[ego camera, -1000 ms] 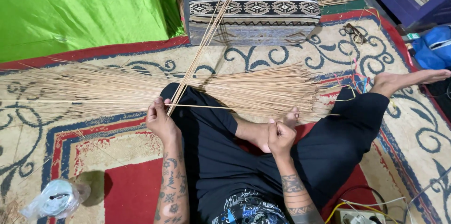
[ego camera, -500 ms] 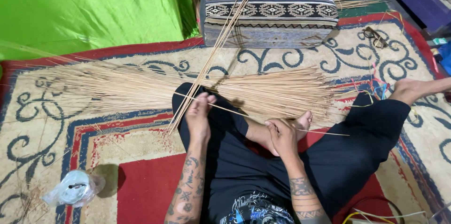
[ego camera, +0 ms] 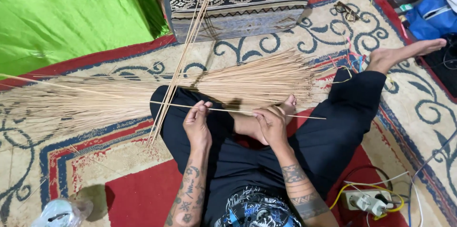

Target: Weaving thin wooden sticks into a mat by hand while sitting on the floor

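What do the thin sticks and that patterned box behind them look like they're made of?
The sticks look like dried palm-leaf ribs or split bamboo: pale tan, matte, very thin and stiff. The box seems covered in woven patterned fabric, though its core is hidden.

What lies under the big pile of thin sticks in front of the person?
The pile of thin sticks lies across the patterned carpet and over the person's leg in dark trousers. The carpet directly under the pile is covered and cannot be seen.
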